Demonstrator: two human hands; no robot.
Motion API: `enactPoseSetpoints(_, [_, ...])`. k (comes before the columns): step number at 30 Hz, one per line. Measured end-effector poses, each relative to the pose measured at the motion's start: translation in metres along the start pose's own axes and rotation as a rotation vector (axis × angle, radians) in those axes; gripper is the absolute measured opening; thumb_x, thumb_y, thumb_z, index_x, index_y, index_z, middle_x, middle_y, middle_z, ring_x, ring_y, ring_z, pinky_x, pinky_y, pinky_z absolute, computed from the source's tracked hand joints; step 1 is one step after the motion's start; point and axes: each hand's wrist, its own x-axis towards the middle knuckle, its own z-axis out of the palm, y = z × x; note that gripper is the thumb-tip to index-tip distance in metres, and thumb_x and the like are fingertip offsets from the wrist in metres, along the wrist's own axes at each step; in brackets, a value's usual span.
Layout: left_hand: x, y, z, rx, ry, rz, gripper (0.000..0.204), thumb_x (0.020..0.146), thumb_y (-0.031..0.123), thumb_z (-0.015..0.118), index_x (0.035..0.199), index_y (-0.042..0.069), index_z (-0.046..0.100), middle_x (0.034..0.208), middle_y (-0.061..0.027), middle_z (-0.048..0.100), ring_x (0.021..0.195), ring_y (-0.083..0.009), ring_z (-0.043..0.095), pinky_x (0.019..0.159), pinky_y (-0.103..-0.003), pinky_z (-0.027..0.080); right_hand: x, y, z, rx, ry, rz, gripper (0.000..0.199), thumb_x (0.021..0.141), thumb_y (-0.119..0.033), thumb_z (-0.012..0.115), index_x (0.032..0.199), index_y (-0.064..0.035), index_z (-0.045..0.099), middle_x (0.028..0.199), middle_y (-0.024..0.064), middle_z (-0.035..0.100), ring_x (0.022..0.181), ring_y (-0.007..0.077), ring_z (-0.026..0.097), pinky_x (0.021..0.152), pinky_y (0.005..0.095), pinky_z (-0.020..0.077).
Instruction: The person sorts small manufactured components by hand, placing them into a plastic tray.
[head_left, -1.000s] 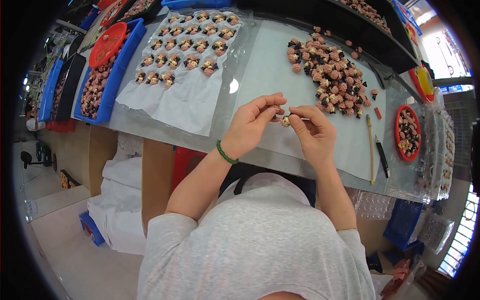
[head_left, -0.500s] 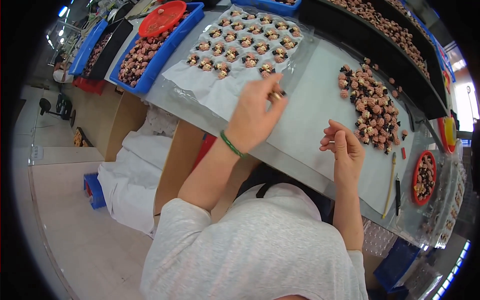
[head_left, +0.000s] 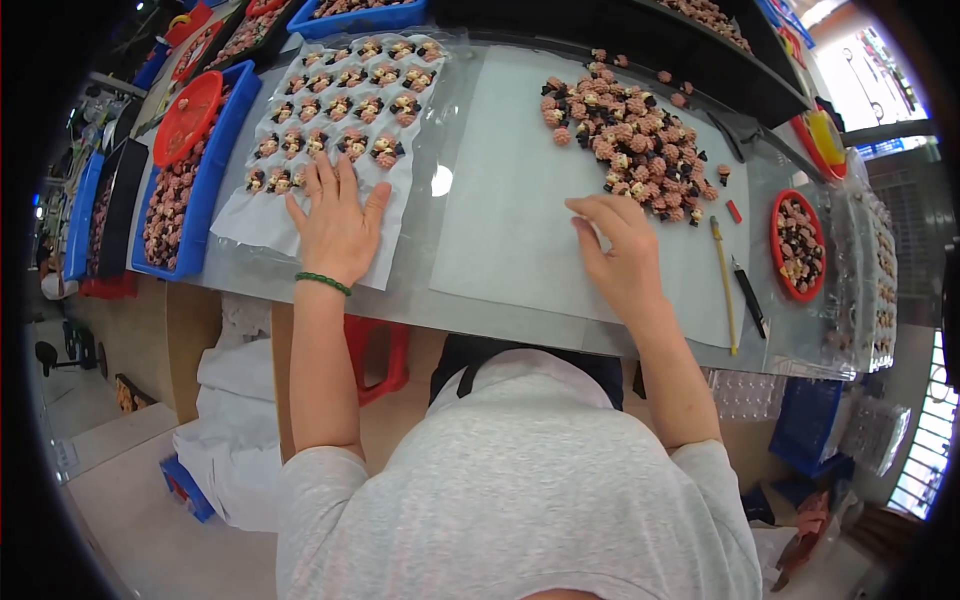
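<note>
My left hand point(head_left: 338, 215), with a green beaded bracelet at the wrist, lies palm down with fingers spread on a white dimpled sheet point(head_left: 262, 222). Its fingertips touch the near rows of small pink, black and cream figurines point(head_left: 340, 107) set out there; what is under the palm is hidden. Over the pale work mat point(head_left: 510, 170), my right hand point(head_left: 622, 250) hovers with bent fingers, thumb apart from the index finger and nothing visible between them. Just beyond it lies a loose heap of similar figurines point(head_left: 640, 140).
Left of the sheet stands a blue bin point(head_left: 215, 165) of pink pieces, a red lid point(head_left: 188, 118) resting on it. A yellow stick point(head_left: 724, 290), a black pen-like tool point(head_left: 748, 298) and a red bowl point(head_left: 775, 235) lie right. A black trough point(head_left: 640, 45) runs along the back.
My left hand has opened from a pinch on a small dark-tipped piece and now lies flat on the sheet. My right hand has moved nearer the heap. The view has shifted right.
</note>
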Motion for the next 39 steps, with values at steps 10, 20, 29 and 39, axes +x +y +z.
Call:
enactPoseSetpoints(10, [-0.023, 0.076, -0.045, -1.102, 0.37, 0.331, 0.019, 0.083, 0.011, 0.055, 0.098, 0.001, 0.059, 0.105, -0.0134, 0.057, 0.099, -0.0257, 0.053, 0.084, -0.033, 0.04, 0.001, 0.019, -0.016, -0.474, 0.067, -0.011, 0.028, 0.065, 0.004, 0.062, 0.092, -0.0027, 0.061, 0.088, 0.0092, 0.056, 0.084, 0.025, 0.051, 0.073, 0.0329, 0.0428])
enactPoseSetpoints(20, [-0.024, 0.131, -0.007, -1.921, -0.752, -0.15, 0.023, 0.085, 0.018, 0.057, 0.1, 0.001, 0.061, 0.085, -0.0042, 0.06, 0.077, -0.0072, 0.053, 0.066, -0.02, 0.043, -0.012, -0.01, 0.004, 0.089, 0.188, -0.076, 0.032, 0.068, 0.007, 0.066, 0.099, 0.0007, 0.059, 0.09, 0.0096, 0.058, 0.083, 0.0154, 0.058, 0.07, 0.0265, 0.0503])
enactPoseSetpoints(29, [-0.037, 0.123, -0.006, -2.072, -0.531, 0.011, 0.023, 0.083, 0.006, 0.057, 0.105, -0.002, 0.058, 0.093, -0.0065, 0.062, 0.082, -0.0109, 0.056, 0.077, -0.024, 0.046, -0.032, -0.026, 0.017, 0.99, 0.129, 0.591, 0.021, 0.084, -0.007, 0.056, 0.1, 0.0058, 0.056, 0.092, 0.0117, 0.059, 0.078, 0.0173, 0.06, 0.071, 0.0291, 0.0524])
enactPoseSetpoints(39, [-0.043, 0.125, -0.004, -2.056, -0.492, -0.032, 0.019, 0.083, 0.003, 0.055, 0.101, -0.003, 0.059, 0.094, -0.0087, 0.062, 0.087, -0.0131, 0.057, 0.078, -0.026, 0.047, -0.04, -0.026, 0.027, 0.842, 0.163, 0.354, 0.019, 0.083, 0.0, 0.055, 0.1, 0.0081, 0.055, 0.091, 0.0126, 0.06, 0.082, 0.0172, 0.06, 0.072, 0.029, 0.0525])
